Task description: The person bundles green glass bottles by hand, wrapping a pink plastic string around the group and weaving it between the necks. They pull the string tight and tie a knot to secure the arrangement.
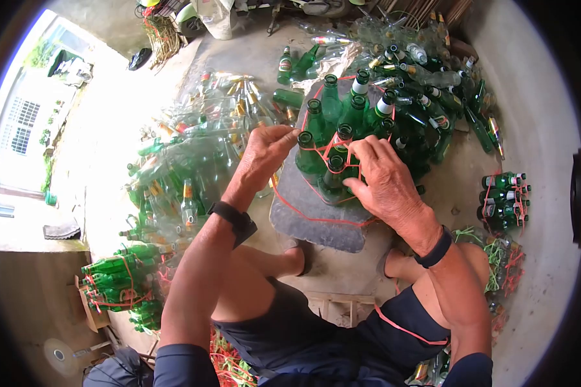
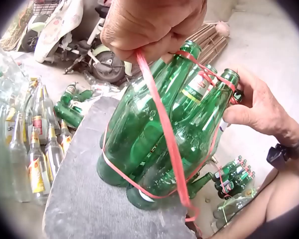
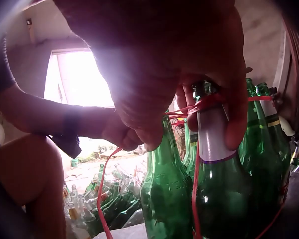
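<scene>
A cluster of green glass bottles (image 1: 314, 122) stands upright on a grey board (image 1: 303, 216), with a loop of red plastic string (image 2: 164, 119) round their lower bodies and more round the necks. In the head view my left hand (image 1: 265, 155) is at the cluster's left edge. Its fingers pinch the string, which hangs down in a flat strip in the left wrist view. At the near right, my right hand (image 1: 387, 180) has its fingers and thumb about the neck of a white-labelled green bottle (image 3: 214, 134), where string crosses; the fingertips are partly hidden.
Loose clear and green bottles (image 1: 200, 155) lie heaped left of the board, with another heap (image 1: 426, 77) behind right. Tied green bundles stand at the lower left (image 1: 113, 280) and right (image 1: 503, 200). A motor scooter (image 2: 107, 62) is parked at the back.
</scene>
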### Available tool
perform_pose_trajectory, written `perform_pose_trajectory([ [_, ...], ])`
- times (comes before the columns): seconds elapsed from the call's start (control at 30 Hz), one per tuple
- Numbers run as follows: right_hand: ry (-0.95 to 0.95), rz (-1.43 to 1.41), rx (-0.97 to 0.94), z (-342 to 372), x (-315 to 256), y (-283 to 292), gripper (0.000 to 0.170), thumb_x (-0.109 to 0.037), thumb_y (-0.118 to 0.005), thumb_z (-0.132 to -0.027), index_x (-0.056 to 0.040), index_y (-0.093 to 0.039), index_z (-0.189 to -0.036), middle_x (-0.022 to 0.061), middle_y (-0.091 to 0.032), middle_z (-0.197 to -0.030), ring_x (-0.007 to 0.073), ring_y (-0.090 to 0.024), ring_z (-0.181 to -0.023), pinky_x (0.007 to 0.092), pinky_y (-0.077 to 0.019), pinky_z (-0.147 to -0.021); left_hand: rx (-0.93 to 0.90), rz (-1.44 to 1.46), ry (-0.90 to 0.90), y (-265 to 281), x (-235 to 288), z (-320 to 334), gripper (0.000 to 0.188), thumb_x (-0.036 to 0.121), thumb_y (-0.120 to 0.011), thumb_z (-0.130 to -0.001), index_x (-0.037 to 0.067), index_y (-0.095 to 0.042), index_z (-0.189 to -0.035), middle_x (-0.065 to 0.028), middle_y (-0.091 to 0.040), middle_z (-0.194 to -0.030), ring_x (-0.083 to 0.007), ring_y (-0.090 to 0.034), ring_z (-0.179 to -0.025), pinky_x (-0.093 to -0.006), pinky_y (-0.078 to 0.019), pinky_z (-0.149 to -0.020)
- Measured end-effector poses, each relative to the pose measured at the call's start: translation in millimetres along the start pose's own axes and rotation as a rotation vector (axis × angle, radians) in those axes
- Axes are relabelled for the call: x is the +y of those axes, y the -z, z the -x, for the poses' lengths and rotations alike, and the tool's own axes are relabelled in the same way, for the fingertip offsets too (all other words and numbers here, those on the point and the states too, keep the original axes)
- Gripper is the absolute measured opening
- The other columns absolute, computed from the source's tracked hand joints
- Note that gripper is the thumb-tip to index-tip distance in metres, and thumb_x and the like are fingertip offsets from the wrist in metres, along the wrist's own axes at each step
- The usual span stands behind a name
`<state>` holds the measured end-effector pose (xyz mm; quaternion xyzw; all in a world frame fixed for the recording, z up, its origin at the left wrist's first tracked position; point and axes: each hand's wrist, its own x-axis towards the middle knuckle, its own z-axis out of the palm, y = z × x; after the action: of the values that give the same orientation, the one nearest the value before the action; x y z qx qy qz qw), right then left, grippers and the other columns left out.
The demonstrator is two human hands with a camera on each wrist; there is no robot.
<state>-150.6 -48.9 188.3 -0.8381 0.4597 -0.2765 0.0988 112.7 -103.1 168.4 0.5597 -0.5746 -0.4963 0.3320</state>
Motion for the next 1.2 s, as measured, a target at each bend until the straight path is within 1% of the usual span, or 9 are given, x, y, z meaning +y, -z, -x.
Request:
perform_pose_trajectory([
  [0.13, -0.049, -0.055, 0.098, 3.7, 8.6, 10.3, 0.045, -0.001, -0.079, -0.08, -0.0056, -0.055, -0.118, 0.0117, -0.054, -0.109, 0.034, -0.063, -0.106, 0.0406, -0.0578, -0.086, 0.011, 0.079, -0.021, -2.2, -4.8, 0.3, 0.031, 0.028, -0.066, -0.107, -0.001, -0.075, -0.11, 0.0131, -0.042, -0.068, 0.0007, -0.032, -0.057, -0.023, -0.0229, -0.049],
  [0.37, -0.002, -0.031, 0.045, 3.6, 15.9, 12.0, 0.037, 0.001, -0.077, -0.081, -0.004, -0.057, -0.111, 0.0124, -0.054, -0.107, 0.0343, -0.064, -0.103, 0.0423, -0.0574, -0.086, 0.053, 0.072, 0.011, -5.7, -1.9, 4.6, 0.029, 0.026, -0.066, -0.107, -0.001, -0.076, -0.11, 0.0129, -0.041, -0.066, 0.0006, -0.031, -0.055, -0.0232, -0.0221, -0.048],
  [0.43, -0.001, -0.082, 0.033, 2.6, 17.2, 13.4, 0.034, 0.003, -0.076, -0.082, -0.0037, -0.058, -0.109, 0.0133, -0.055, -0.106, 0.0353, -0.064, -0.101, 0.0431, -0.0572, -0.085, 0.077, 0.018, 0.001, -5.6, 0.3, 7.6, 0.038, 0.031, -0.067, -0.104, -0.006, -0.077, -0.108, 0.0062, -0.048, -0.067, -0.0058, -0.04, -0.065, -0.0278, -0.0367, -0.061],
  [0.47, -0.003, -0.084, 0.033, 1.7, 17.9, 14.6, 0.034, 0.003, -0.076, -0.082, -0.0037, -0.058, -0.109, 0.0133, -0.055, -0.106, 0.0353, -0.064, -0.101, 0.0431, -0.0572, -0.085, 0.076, 0.016, 0.002, -5.3, -0.9, 8.3, 0.038, 0.031, -0.067, -0.104, -0.006, -0.077, -0.108, 0.0062, -0.048, -0.067, -0.0058, -0.04, -0.065, -0.0278, -0.0367, -0.061],
  [0.67, 0.005, -0.114, 0.006, -0.5, 22.4, 20.2, 0.03, 0.004, -0.074, -0.083, -0.0029, -0.061, -0.109, 0.0144, -0.056, -0.105, 0.0372, -0.064, -0.098, 0.0455, -0.0562, -0.084, 0.086, 0.104, 0.028, -12.4, 3.1, 21.5, 0.035, 0.028, -0.068, -0.104, -0.006, -0.077, -0.105, 0.0081, -0.049, -0.068, -0.0041, -0.038, -0.063, -0.0265, -0.032, -0.056],
  [0.73, 0.017, -0.146, 0.01, -0.7, 24.7, 21.7, 0.028, 0.005, -0.072, -0.083, -0.0018, -0.063, -0.108, 0.0146, -0.057, -0.105, 0.0375, -0.065, -0.098, 0.0459, -0.056, -0.084, 0.117, 0.113, 0.019, -18.0, 1.2, 26.1, 0.028, 0.025, -0.066, -0.107, 0.0, -0.077, -0.108, 0.0125, -0.04, -0.062, 0.0003, -0.03, -0.052, -0.0242, -0.0206, -0.046],
  [0.97, 0.056, -0.167, 0.021, -4.8, 36.5, 27.3, 0.028, 0.007, -0.07, -0.08, 0.0011, -0.064, -0.106, 0.016, -0.06, -0.104, 0.0389, -0.065, -0.098, 0.0466, -0.0546, -0.085, 0.132, 0.239, 0.051, -33.8, -0.5, 48.3, 0.028, 0.026, -0.068, -0.105, 0.0, -0.076, -0.113, 0.0129, -0.042, -0.063, 0.0005, -0.03, -0.052, -0.023, -0.0218, -0.046],
  [1.13, 0.052, -0.175, -0.062, -11.2, 39.4, 36.9, 0.032, 0.006, -0.068, -0.081, 0.0014, -0.067, -0.113, 0.0157, -0.064, -0.111, 0.0373, -0.065, -0.106, 0.0447, -0.0537, -0.092, 0.094, 0.203, -0.005, -26.1, -3.5, 51.3, 0.028, 0.024, -0.068, -0.105, 0.001, -0.075, -0.119, 0.0129, -0.043, -0.066, 0.0008, -0.031, -0.055, -0.0226, -0.0242, -0.049],
  [1.2, 0.056, -0.159, -0.056, -18.8, 34.3, 46.6, 0.032, 0.005, -0.068, -0.082, 0.0009, -0.067, -0.113, 0.0154, -0.064, -0.111, 0.0368, -0.065, -0.107, 0.0442, -0.0533, -0.093, -0.006, 0.249, 0.061, -19.5, 1.6, 50.4, 0.028, 0.024, -0.069, -0.105, 0.002, -0.076, -0.12, 0.013, -0.044, -0.067, 0.001, -0.032, -0.057, -0.0221, -0.0245, -0.05],
])
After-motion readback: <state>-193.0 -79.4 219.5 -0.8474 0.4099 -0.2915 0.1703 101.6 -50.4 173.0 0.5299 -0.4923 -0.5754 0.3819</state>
